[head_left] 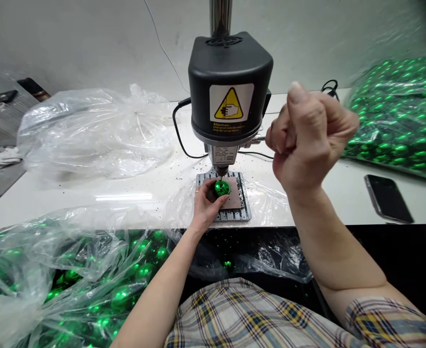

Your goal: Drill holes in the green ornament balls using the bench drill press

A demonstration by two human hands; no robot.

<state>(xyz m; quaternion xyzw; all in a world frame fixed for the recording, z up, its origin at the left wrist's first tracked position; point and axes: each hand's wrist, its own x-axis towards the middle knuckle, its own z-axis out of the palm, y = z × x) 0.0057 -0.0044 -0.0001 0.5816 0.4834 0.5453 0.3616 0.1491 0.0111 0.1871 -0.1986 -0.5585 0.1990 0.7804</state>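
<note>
A shiny green ball (pixel 221 188) rests on a brownish pad (pixel 236 194) on the slotted metal base (pixel 248 212) of a small bench drill press (pixel 231 63). My left hand (pixel 206 202) curls its thumb and fingers around the ball and steadies it. Directly above, the drill bit (pixel 220 178) comes down at the ball's top; whether it has entered the ball is too small to tell. Raised to the right of the motor housing, my right hand (pixel 309 135) is closed around the end of the press's metal lever (pixel 258 139), mostly hidden by the fingers.
Clear plastic bags of green balls lie at the lower left (pixel 122 295) and right (pixel 397 121). A crumpled clear bag (pixel 100 130) sits left of the press. A phone (pixel 389 198) lies on the white table (pixel 71 200) at right. Dark shavings surround the base; a black cable (pixel 178 135) loops beside the press.
</note>
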